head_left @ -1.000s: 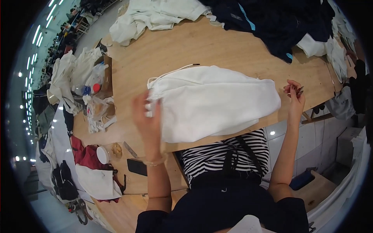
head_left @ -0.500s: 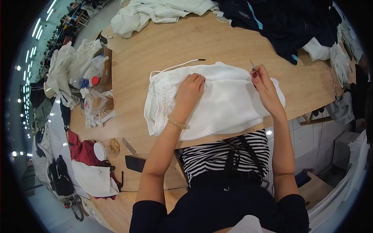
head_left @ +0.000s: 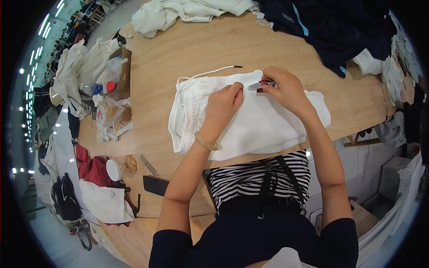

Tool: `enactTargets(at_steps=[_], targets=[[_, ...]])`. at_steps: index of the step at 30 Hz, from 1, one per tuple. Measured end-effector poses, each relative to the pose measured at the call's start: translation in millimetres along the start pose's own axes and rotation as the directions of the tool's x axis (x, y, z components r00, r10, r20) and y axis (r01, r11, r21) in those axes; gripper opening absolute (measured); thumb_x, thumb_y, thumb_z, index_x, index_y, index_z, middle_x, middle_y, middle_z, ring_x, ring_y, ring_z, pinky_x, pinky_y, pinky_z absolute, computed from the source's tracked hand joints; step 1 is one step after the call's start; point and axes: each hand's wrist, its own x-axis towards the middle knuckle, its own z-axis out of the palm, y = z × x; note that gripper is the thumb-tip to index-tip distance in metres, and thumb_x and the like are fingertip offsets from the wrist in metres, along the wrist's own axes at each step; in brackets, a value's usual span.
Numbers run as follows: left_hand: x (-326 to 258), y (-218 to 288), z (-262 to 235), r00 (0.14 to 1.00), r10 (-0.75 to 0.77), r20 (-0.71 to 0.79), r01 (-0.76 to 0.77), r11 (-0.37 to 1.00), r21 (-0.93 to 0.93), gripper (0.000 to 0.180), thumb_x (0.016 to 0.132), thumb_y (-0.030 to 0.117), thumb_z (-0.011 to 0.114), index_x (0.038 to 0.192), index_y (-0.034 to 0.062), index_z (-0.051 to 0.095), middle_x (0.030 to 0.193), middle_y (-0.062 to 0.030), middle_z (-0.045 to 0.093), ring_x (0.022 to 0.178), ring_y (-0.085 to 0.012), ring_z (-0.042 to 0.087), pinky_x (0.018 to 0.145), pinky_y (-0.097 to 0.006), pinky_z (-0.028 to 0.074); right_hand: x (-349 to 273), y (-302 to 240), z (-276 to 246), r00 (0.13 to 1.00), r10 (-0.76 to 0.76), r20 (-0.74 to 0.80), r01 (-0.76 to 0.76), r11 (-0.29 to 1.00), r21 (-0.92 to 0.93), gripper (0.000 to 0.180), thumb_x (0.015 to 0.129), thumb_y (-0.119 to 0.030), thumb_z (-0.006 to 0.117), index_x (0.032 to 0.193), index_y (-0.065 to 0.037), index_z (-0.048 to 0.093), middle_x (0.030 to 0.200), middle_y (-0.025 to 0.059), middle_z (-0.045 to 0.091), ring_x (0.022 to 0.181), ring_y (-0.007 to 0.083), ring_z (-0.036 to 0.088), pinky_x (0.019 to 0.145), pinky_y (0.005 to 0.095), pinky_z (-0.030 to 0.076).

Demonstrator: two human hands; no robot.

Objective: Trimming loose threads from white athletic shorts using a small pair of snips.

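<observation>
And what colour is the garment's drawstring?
The drawstring is white with a black tip; see the head view.

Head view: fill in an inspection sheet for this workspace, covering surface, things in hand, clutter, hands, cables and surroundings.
Surface: wooden table, bare at its middle.
Things in hand: white garment, lying flat, gathered band leftward; cord with a dark tip beyond its far edge; snips above the garment.
Clutter: phone, carton and red cloth at left; navy garment at far right.
Hands: left hand on the garment, finger and thumb close together; right hand holds the snips, tips toward the left.
Cables: none clearly seen.
Surroundings: lights at left, tiled floor at right.
</observation>
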Motion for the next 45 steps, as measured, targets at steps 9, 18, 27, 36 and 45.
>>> enactTargets(at_steps=[9,18,27,36,45], targets=[[-1,0,3,0.994,0.068,-0.083,-0.071,0.997,-0.032,0.007,0.085,0.008,0.063,0.09,0.0068,0.058,0.069,-0.0089,0.061,0.056,-0.0253,0.06,0.05,-0.035,0.048,-2,-4,7,0.998,0.06,0.018,-0.061,0.998,0.014,0.017,0.075,-0.011,0.069,0.084,-0.002,0.058,0.083,0.0087,0.062,0.082,0.0253,0.058,0.07,0.035,0.045],[0,3,0,0.993,0.064,-0.096,-0.069,0.997,-0.043,0.008,0.085,0.007,0.063,0.09,0.0067,0.058,0.069,-0.0088,0.061,0.056,-0.0256,0.06,0.049,-0.035,0.048,-2,-3,14,0.997,0.077,0.009,-0.077,0.993,0.088,0.021,0.075,-0.016,0.071,0.081,-0.003,0.057,0.08,0.0085,0.061,0.08,0.0264,0.058,0.069,0.0372,0.044],[-8,30,-43,0.959,-0.171,-0.226,0.106,0.956,-0.275,0.01,0.086,0.004,0.062,0.096,0.0036,0.063,0.088,-0.0129,0.067,0.073,-0.0246,0.067,0.061,-0.029,0.053,-10,4,8,0.993,0.1,-0.055,-0.087,0.974,0.208,0.018,0.077,-0.011,0.07,0.085,-0.001,0.057,0.08,0.0103,0.062,0.077,0.0245,0.058,0.068,0.0338,0.045],[-29,-11,-84,0.949,-0.237,-0.21,0.287,0.923,0.256,0.02,0.076,0.008,0.074,0.092,0.0056,0.061,0.094,-0.0088,0.056,0.081,-0.0257,0.057,0.072,-0.036,0.049,-15,11,8,0.959,0.282,-0.008,-0.24,0.83,0.503,0.013,0.086,-0.01,0.067,0.09,0.0,0.058,0.081,0.0031,0.062,0.078,0.0112,0.053,0.073,0.025,0.043],[-38,-57,-125,0.767,-0.551,-0.329,0.387,0.806,-0.449,0.003,0.087,0.002,0.061,0.089,-0.0007,0.063,0.084,-0.0072,0.066,0.07,-0.0128,0.06,0.061,-0.027,0.048,-23,20,6,0.95,0.311,-0.021,-0.242,0.778,0.58,0.014,0.089,-0.013,0.066,0.09,-0.001,0.059,0.081,-0.0009,0.059,0.077,0.0082,0.049,0.071,0.0221,0.04]])
